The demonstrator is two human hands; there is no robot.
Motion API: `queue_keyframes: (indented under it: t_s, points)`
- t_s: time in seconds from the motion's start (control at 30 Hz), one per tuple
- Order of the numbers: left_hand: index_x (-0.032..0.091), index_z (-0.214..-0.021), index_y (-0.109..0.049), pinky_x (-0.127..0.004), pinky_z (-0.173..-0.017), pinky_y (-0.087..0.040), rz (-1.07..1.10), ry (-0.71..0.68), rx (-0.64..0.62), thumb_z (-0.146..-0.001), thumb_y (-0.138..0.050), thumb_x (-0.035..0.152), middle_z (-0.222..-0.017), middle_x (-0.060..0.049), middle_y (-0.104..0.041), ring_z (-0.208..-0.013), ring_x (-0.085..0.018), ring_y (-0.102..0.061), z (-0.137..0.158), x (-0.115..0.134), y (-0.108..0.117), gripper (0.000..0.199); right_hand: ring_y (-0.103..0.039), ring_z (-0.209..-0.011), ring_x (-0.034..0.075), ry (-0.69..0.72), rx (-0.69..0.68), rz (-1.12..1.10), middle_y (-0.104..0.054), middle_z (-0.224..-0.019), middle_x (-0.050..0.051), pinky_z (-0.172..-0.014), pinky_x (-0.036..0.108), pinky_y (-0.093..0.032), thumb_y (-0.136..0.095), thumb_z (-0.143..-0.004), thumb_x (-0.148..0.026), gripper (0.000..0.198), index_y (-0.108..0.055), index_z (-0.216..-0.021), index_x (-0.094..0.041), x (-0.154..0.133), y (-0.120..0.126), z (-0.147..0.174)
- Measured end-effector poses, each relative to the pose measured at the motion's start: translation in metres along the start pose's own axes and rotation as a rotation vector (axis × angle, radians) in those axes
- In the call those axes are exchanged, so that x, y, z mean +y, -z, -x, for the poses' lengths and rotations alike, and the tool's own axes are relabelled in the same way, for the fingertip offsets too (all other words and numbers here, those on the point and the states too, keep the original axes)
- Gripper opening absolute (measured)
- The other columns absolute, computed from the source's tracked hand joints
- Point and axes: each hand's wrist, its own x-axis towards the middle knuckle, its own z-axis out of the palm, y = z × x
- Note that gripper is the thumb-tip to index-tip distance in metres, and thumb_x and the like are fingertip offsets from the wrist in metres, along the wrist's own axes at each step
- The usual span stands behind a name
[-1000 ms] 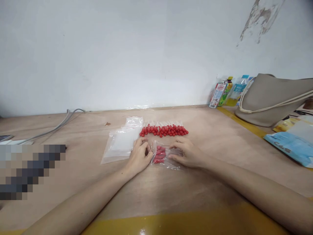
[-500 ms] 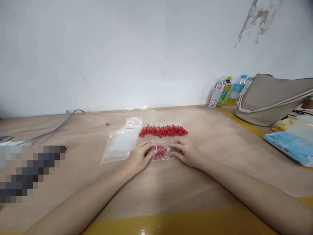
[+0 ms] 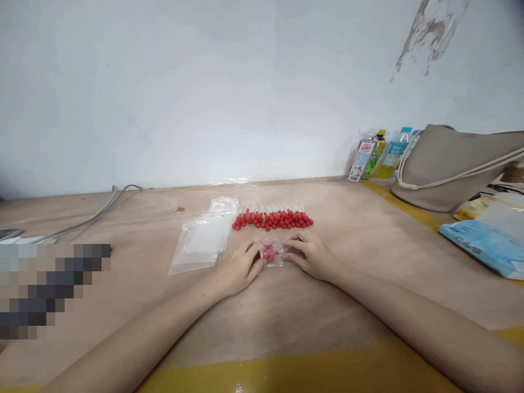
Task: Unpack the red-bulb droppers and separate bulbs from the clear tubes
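A clear plastic bag (image 3: 280,261) lies on the table between my hands, with small red pieces (image 3: 270,253) inside it. My left hand (image 3: 240,267) is closed on the bag's left end, thumb and fingers around its edge. At the right end, my right hand (image 3: 309,255) grips the clear plastic between thumb and fingers. Just beyond the bag lies a row of red-tipped sticks (image 3: 272,219), their pale shafts pointing toward the wall. Flat clear zip bags (image 3: 198,243) are stacked loosely to the left of my left hand.
Grey cables (image 3: 88,218) run along the table at left, near a pixelated dark area. Drink bottles (image 3: 395,155), a carton (image 3: 361,160), a grey-beige bag (image 3: 454,164) and a blue-and-white package (image 3: 483,245) stand or lie at right. Yellow tape (image 3: 262,374) crosses the near side.
My left hand has closed further over the bag's left end and covers more of the red pieces. The right hand stays nearly where it was.
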Motion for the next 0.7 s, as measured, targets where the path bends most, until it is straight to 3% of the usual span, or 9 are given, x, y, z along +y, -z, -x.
queue_keyframes:
  t_s: [0.17, 0.33, 0.47, 0.57, 0.7]
  points:
    - [0.019, -0.097, -0.049, -0.028, -0.079, -0.043, -0.015, -0.005, 0.071, -0.087, -0.032, 0.018, -0.092, -0.006, -0.049, -0.084, -0.016, -0.050, -0.001, 0.006, -0.001, 0.020, -0.052, -0.082, 0.019, 0.003, 0.012, -0.005, -0.057, -0.087, 0.008, -0.073, 0.035, -0.044, -0.055, -0.081, -0.035, 0.026, -0.062, -0.098, -0.018, 0.000, 0.000, 0.000]
    - [0.021, -0.105, -0.049, -0.028, -0.083, -0.041, 0.112, -0.063, -0.005, -0.088, -0.039, 0.023, -0.102, -0.006, -0.051, -0.092, -0.016, -0.050, 0.001, 0.006, 0.005, 0.020, -0.052, -0.082, 0.018, 0.006, 0.008, -0.004, -0.056, -0.087, 0.008, -0.072, 0.035, -0.044, -0.055, -0.081, -0.034, 0.024, -0.063, -0.097, -0.018, 0.001, -0.001, 0.000]
    - [0.022, -0.112, -0.048, -0.028, -0.081, -0.044, 0.072, -0.056, -0.013, -0.086, -0.045, 0.029, -0.104, -0.005, -0.054, -0.094, -0.017, -0.052, 0.001, 0.003, 0.006, 0.027, -0.051, -0.084, 0.018, 0.013, 0.001, -0.008, -0.056, -0.088, 0.008, -0.074, 0.035, -0.044, -0.055, -0.081, -0.033, 0.024, -0.063, -0.097, -0.018, 0.002, -0.001, 0.000]
    - [0.023, -0.120, -0.044, -0.029, -0.085, -0.043, 0.044, -0.118, 0.031, -0.087, -0.041, 0.024, -0.111, -0.006, -0.052, -0.100, -0.017, -0.051, 0.000, -0.001, 0.002, 0.033, -0.051, -0.084, 0.018, 0.014, -0.014, -0.007, -0.056, -0.089, 0.009, -0.074, 0.035, -0.043, -0.054, -0.081, -0.032, 0.024, -0.063, -0.097, -0.017, 0.002, -0.001, -0.001]
    - [0.024, -0.116, -0.051, -0.028, -0.081, -0.045, 0.033, -0.158, 0.072, -0.087, -0.038, 0.017, -0.104, -0.007, -0.053, -0.092, -0.015, -0.053, 0.001, -0.007, -0.006, 0.033, -0.051, -0.084, 0.019, 0.004, -0.023, 0.000, -0.056, -0.089, 0.008, -0.075, 0.035, -0.043, -0.054, -0.081, -0.032, 0.025, -0.063, -0.100, -0.018, 0.002, -0.001, -0.001]
